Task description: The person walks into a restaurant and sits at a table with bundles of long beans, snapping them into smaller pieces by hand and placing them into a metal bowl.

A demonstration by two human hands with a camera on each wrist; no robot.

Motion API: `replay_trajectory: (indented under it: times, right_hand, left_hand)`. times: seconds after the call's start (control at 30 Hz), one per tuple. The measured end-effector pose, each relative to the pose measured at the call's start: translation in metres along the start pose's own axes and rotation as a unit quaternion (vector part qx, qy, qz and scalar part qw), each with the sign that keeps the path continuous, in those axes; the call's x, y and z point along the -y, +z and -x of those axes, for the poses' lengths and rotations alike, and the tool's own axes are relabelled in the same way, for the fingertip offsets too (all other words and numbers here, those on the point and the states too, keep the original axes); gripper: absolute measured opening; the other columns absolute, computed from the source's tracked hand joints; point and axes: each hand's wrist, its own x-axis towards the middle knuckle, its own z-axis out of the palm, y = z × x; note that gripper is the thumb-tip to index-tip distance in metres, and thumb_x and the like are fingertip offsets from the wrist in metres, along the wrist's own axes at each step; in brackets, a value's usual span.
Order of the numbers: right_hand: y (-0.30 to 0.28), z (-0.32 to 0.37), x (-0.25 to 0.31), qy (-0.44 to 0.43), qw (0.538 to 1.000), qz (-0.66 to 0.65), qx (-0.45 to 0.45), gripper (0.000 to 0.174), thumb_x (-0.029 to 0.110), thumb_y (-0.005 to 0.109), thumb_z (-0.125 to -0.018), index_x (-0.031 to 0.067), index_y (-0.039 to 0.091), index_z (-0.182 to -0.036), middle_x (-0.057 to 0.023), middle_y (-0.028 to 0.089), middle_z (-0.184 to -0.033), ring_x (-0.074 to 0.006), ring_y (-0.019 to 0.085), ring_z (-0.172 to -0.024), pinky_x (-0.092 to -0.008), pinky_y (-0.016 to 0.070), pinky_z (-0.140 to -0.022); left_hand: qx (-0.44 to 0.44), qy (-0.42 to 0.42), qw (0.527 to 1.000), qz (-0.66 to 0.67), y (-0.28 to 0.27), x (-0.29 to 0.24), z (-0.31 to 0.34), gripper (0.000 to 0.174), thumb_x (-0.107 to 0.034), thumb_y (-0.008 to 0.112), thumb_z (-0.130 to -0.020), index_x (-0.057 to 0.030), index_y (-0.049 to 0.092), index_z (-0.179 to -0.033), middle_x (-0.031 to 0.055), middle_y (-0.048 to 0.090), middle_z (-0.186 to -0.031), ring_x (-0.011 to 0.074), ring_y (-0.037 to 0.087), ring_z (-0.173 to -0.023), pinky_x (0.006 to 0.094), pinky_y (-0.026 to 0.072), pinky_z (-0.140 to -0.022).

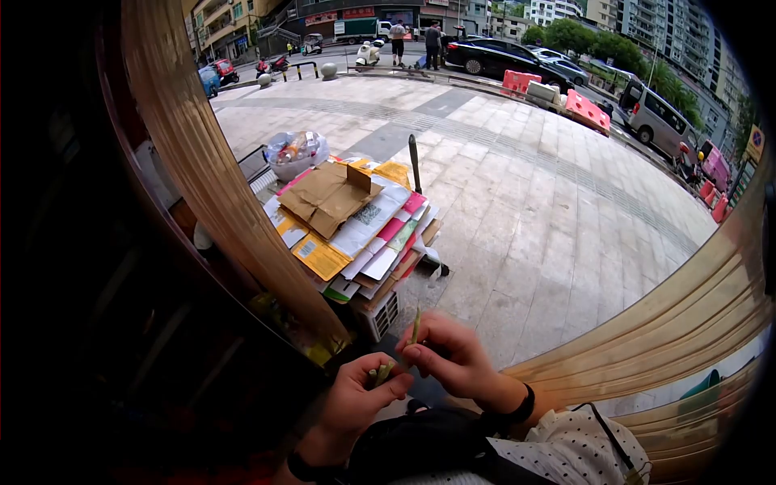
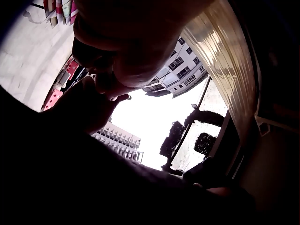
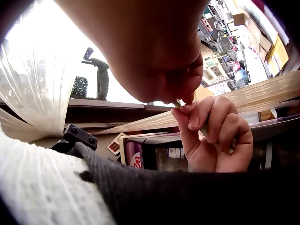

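My left hand [image 1: 354, 398] holds several short green stem pieces [image 1: 381, 373] in its curled fingers, their cut-looking ends showing above the thumb. Close against it, my right hand [image 1: 454, 357] pinches a thin green stem [image 1: 416, 325] that points upward. The right wrist view shows the left hand's curled fingers [image 3: 220, 119] with bits of green between them. There a green stem tip [image 3: 176, 104] emerges where the fingertips of both hands meet. In the left wrist view both hands are dark, and what they hold is mostly hidden.
Ahead on the left stands a stack of flattened cardboard and mailers [image 1: 380, 234], with a bag of bottles [image 1: 296, 152] behind it. Translucent strip curtains [image 1: 218, 186] hang on both sides of the doorway. Paving [image 1: 525, 202] stretches to a street with parked cars [image 1: 509, 58] and two people.
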Motion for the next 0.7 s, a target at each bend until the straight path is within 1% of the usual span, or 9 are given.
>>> replay_trajectory:
  times: [0.07, 0.13, 0.2, 0.27, 0.3, 0.4, 0.5, 0.6, 0.7]
  right_hand:
    - [0.004, 0.002, 0.000, 0.048, 0.994, -0.099, -0.008, 0.013, 0.014, 0.059, -0.098, 0.0006, 0.061, -0.096, -0.0008, 0.055, -0.090, -0.0051, 0.051, -0.073, -0.0201, 0.0421, -0.063]
    - [0.005, 0.002, 0.003, 0.072, 0.984, -0.157, -0.032, 0.014, 0.015, 0.058, -0.098, 0.0012, 0.061, -0.096, 0.0005, 0.055, -0.089, -0.0042, 0.050, -0.071, -0.0197, 0.0411, -0.062]
    - [0.002, -0.003, 0.009, 0.072, 0.979, -0.176, -0.072, 0.014, 0.015, 0.058, -0.099, 0.0017, 0.061, -0.095, 0.0018, 0.054, -0.087, -0.0033, 0.049, -0.070, -0.0192, 0.0401, -0.061]
    - [0.000, -0.003, 0.012, 0.077, 0.981, -0.163, -0.064, 0.016, 0.014, 0.059, -0.098, 0.0000, 0.063, -0.104, 0.0022, 0.057, -0.083, -0.0025, 0.048, -0.069, -0.0185, 0.0395, -0.060]
    - [-0.004, -0.003, 0.015, 0.105, 0.978, -0.170, -0.050, 0.018, 0.014, 0.059, -0.098, -0.0008, 0.063, -0.107, 0.0018, 0.059, -0.083, -0.0023, 0.048, -0.069, -0.0185, 0.0395, -0.059]
    - [0.000, -0.006, 0.017, 0.136, 0.980, -0.142, -0.033, 0.029, 0.011, 0.061, -0.096, -0.0036, 0.061, -0.121, -0.0036, 0.069, -0.092, -0.0056, 0.058, -0.072, -0.0208, 0.0471, -0.062]
    - [0.006, -0.005, 0.012, 0.155, 0.979, -0.134, -0.012, 0.027, 0.008, 0.064, -0.094, -0.0039, 0.064, -0.118, -0.0047, 0.068, -0.090, -0.0082, 0.063, -0.079, -0.0220, 0.0507, -0.066]
    - [0.006, -0.003, -0.001, 0.122, 0.987, -0.108, -0.015, 0.022, 0.006, 0.066, -0.092, -0.0045, 0.066, -0.111, -0.0049, 0.067, -0.089, -0.0088, 0.063, -0.079, -0.0221, 0.0509, -0.065]
    - [0.005, -0.003, -0.001, 0.122, 0.987, -0.104, -0.029, 0.017, 0.005, 0.069, -0.089, -0.0040, 0.068, -0.103, -0.0038, 0.066, -0.084, -0.0089, 0.062, -0.075, -0.0225, 0.0498, -0.063]
  left_hand:
    - [0.009, -0.006, 0.996, -0.091, 0.010, -0.007, 0.001, 0.009, -0.007, 0.071, -0.088, -0.0017, 0.066, -0.093, -0.0019, 0.063, -0.076, 0.0018, 0.054, -0.067, 0.0185, 0.0414, -0.059]
    - [0.094, -0.059, 0.970, -0.215, 0.004, 0.005, 0.002, 0.016, -0.011, 0.072, -0.088, -0.0005, 0.065, -0.098, 0.0001, 0.065, -0.081, 0.0027, 0.057, -0.074, 0.0190, 0.0458, -0.067]
    - [0.057, -0.109, 0.979, -0.163, 0.016, 0.007, -0.001, 0.014, -0.016, 0.069, -0.091, -0.0034, 0.064, -0.091, -0.0017, 0.059, -0.072, 0.0052, 0.052, -0.064, 0.0193, 0.0385, -0.056]
    - [-0.002, -0.118, 0.991, 0.068, 0.006, 0.015, -0.005, 0.024, -0.029, 0.062, -0.096, -0.0055, 0.059, -0.097, -0.0016, 0.051, -0.064, 0.0066, 0.045, -0.055, 0.0205, 0.0315, -0.047]
    - [0.004, -0.086, 0.989, 0.122, -0.001, 0.017, -0.011, 0.031, -0.035, 0.054, -0.099, -0.0055, 0.054, -0.110, 0.0005, 0.050, -0.072, 0.0084, 0.045, -0.055, 0.0222, 0.0295, -0.043]
    - [-0.028, -0.038, 0.978, 0.201, -0.008, 0.011, -0.017, 0.051, -0.051, 0.037, -0.101, -0.0064, 0.048, -0.122, 0.0063, 0.060, -0.091, 0.0172, 0.060, -0.071, 0.0290, 0.0491, -0.054]
    - [-0.026, -0.062, 0.966, 0.248, 0.003, -0.002, -0.018, 0.061, -0.059, 0.029, -0.100, -0.0060, 0.047, -0.125, 0.0083, 0.063, -0.099, 0.0219, 0.065, -0.083, 0.0367, 0.0561, -0.065]
    - [0.001, -0.066, 0.961, 0.268, -0.002, 0.008, -0.021, 0.067, -0.063, 0.026, -0.098, -0.0059, 0.048, -0.125, 0.0090, 0.064, -0.102, 0.0238, 0.066, -0.086, 0.0400, 0.0575, -0.070]
    - [-0.011, -0.042, 0.956, 0.289, 0.000, 0.007, -0.018, 0.052, -0.050, 0.041, -0.100, -0.0059, 0.047, -0.125, 0.0070, 0.063, -0.098, 0.0176, 0.062, -0.074, 0.0312, 0.0507, -0.059]
